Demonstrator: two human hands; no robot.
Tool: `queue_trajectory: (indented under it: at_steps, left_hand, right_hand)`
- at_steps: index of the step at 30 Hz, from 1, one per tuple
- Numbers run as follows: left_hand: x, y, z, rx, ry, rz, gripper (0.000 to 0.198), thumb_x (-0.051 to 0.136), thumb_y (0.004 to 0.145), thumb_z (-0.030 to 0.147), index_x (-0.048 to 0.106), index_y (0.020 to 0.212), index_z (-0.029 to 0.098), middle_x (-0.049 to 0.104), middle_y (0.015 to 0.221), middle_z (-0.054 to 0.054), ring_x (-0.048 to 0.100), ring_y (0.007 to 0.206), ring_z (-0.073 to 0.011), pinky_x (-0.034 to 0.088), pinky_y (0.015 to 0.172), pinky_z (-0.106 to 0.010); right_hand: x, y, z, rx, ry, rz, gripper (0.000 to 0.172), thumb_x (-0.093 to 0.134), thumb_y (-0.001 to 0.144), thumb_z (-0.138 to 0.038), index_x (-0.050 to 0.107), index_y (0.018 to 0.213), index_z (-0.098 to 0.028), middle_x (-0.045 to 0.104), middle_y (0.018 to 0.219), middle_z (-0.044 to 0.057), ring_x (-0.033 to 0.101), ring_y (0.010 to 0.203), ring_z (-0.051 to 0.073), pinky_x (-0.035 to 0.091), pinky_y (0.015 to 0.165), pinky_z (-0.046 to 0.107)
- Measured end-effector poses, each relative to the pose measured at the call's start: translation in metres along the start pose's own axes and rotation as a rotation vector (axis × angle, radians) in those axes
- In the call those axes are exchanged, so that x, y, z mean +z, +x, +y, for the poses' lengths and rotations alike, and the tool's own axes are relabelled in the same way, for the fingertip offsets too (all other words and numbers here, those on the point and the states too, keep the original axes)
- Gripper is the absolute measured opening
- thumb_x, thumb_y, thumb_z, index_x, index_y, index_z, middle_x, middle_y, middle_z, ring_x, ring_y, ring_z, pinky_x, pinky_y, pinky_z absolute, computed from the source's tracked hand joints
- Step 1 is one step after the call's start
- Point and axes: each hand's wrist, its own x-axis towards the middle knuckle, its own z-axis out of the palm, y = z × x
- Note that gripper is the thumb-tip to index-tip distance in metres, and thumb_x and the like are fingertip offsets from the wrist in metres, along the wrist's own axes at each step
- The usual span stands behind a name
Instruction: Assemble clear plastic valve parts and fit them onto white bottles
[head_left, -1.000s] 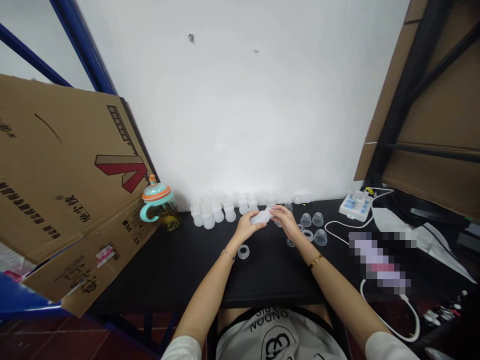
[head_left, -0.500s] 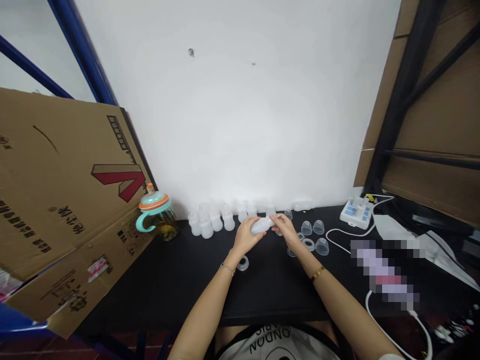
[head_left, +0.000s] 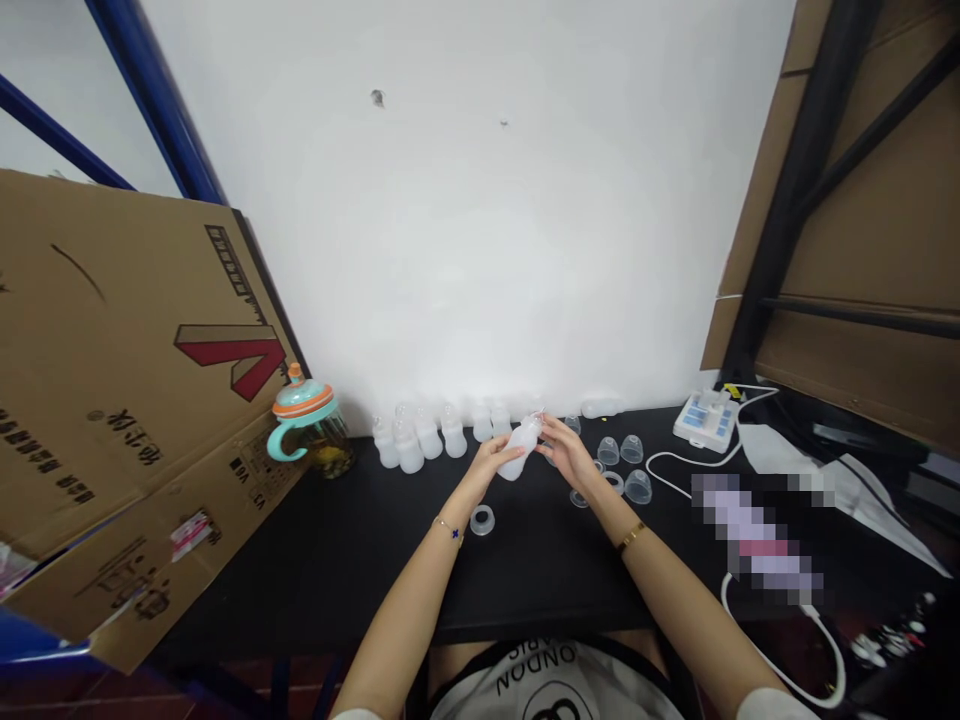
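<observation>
A white baby bottle (head_left: 516,462) is tilted in front of me, its top pointing up and to the right. My left hand (head_left: 487,467) is closed around its body. At the bottle's upper end, the fingers of my right hand (head_left: 568,450) grip the top, where something clear shows; its details are too small to make out. Below my left wrist, a white bottle ring (head_left: 483,520) lies on the black table (head_left: 517,580). Clear dome caps (head_left: 608,451) and more rings (head_left: 613,483) lie to the right of my right hand.
Several white bottles (head_left: 409,450) stand along the wall, and another bottle (head_left: 601,408) lies on its side. A teal-handled jug (head_left: 311,425) stands left by a cardboard box (head_left: 135,390). At right are a power strip (head_left: 705,420), a white cable (head_left: 667,460) and a pixelated item (head_left: 754,540).
The bottle has swung from nearly level to a steeper tilt, top upward. My right hand has shifted slightly up around its top end, and my left hand still holds the body.
</observation>
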Motion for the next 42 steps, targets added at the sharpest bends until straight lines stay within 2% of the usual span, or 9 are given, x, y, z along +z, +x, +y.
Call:
queue_trajectory:
  at_steps: [7, 16, 28, 35, 42]
  left_hand:
    - [-0.0013, 0.0021, -0.0034, -0.066, -0.054, -0.047, 0.053, 0.084, 0.07, 0.044, 0.077, 0.111, 0.011, 0.075, 0.093, -0.01, 0.064, 0.08, -0.0203, 0.041, 0.071, -0.028]
    - [-0.0001, 0.0002, -0.001, -0.075, -0.042, -0.022, 0.047, 0.084, 0.07, 0.043, 0.077, 0.103, 0.012, 0.072, 0.086, -0.006, 0.059, 0.073, -0.0161, 0.037, 0.068, -0.027]
    - [-0.0008, -0.0005, -0.0005, -0.069, 0.009, -0.01, 0.055, 0.084, 0.069, 0.046, 0.076, 0.112, 0.012, 0.076, 0.098, -0.01, 0.067, 0.089, -0.025, 0.045, 0.079, -0.032]
    - [-0.0018, -0.0001, -0.0015, -0.072, 0.025, -0.002, 0.056, 0.084, 0.069, 0.047, 0.076, 0.114, 0.013, 0.076, 0.1, -0.01, 0.068, 0.091, -0.0262, 0.046, 0.082, -0.034]
    - [0.0, 0.0006, 0.0007, -0.08, 0.042, 0.047, 0.056, 0.087, 0.065, 0.043, 0.077, 0.111, 0.013, 0.077, 0.101, -0.01, 0.068, 0.095, -0.0278, 0.047, 0.083, -0.034]
  right_hand:
    - [-0.0008, -0.0004, 0.0008, 0.004, -0.037, -0.02, 0.035, 0.081, 0.074, -0.037, 0.077, 0.106, -0.026, 0.072, 0.123, 0.006, 0.062, 0.117, 0.03, 0.05, 0.09, 0.038]
    - [-0.0063, 0.0031, 0.0051, 0.016, -0.071, 0.002, 0.037, 0.084, 0.072, -0.04, 0.077, 0.106, -0.026, 0.073, 0.119, 0.006, 0.064, 0.112, 0.029, 0.05, 0.085, 0.036]
    - [-0.0041, 0.0007, 0.0031, 0.027, -0.116, 0.052, 0.041, 0.085, 0.07, -0.04, 0.077, 0.106, -0.023, 0.074, 0.115, 0.007, 0.065, 0.103, 0.026, 0.052, 0.077, 0.031]
    - [-0.0043, 0.0004, 0.0034, 0.013, -0.141, 0.053, 0.036, 0.084, 0.072, -0.038, 0.077, 0.104, -0.023, 0.073, 0.105, 0.005, 0.064, 0.093, 0.02, 0.052, 0.072, 0.027]
    - [-0.0039, 0.0013, 0.0032, 0.019, -0.173, 0.091, 0.039, 0.087, 0.066, -0.04, 0.077, 0.1, -0.023, 0.074, 0.101, 0.005, 0.066, 0.088, 0.02, 0.052, 0.067, 0.026]
